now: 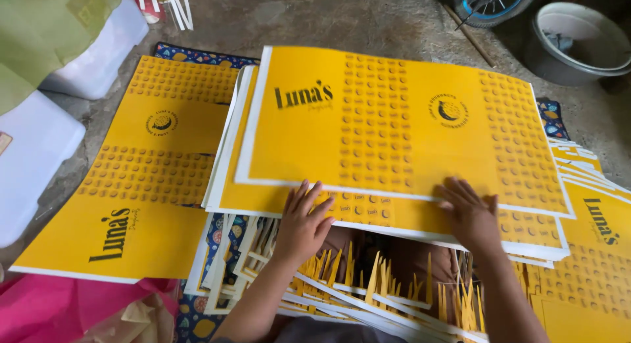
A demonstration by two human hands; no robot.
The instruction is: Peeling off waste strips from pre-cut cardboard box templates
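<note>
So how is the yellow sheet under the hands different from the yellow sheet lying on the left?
The top sheet rests on a thick stack, with the left hand and right hand at its near edge; the left sheet lies low and untouched. The top sheet lies wide, the left sheet lengthwise. Both are yellow with dotted bands and a round mark.

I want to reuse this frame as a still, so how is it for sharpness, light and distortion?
Head view: soft, even daylight with no harsh glare on the top yellow sheet; only faint shadows under the stack edges. The right hand is slightly motion-blurred, the left hand sharper. Wide-angle lens bends the sheet edges, and the grey basin in the corner looks stretched.
</note>
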